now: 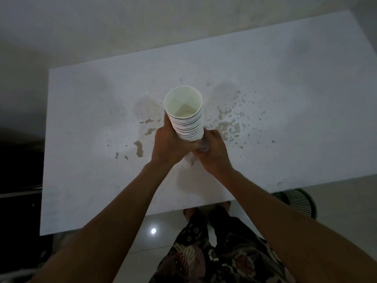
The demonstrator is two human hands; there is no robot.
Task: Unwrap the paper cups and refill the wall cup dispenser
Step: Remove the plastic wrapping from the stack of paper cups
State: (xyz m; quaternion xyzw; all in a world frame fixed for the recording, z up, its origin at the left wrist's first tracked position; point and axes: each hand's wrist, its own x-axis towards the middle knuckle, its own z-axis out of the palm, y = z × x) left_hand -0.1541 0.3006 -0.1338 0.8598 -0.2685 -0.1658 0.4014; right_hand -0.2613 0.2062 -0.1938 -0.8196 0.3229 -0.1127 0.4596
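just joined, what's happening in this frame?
A person stands at a worn white table and holds a stack of paper cups upright above it, open end up. The left hand grips the side of the stack. The right hand pinches clear plastic wrap bunched at its lower end. No dispenser is in view. A green mesh bin sits on the floor at the right.

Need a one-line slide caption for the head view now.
Both hands, left and right, grip a nested white paper cup stack above a stained white table.

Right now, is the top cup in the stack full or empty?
Empty: the top cup shows its bare white inside and bottom.
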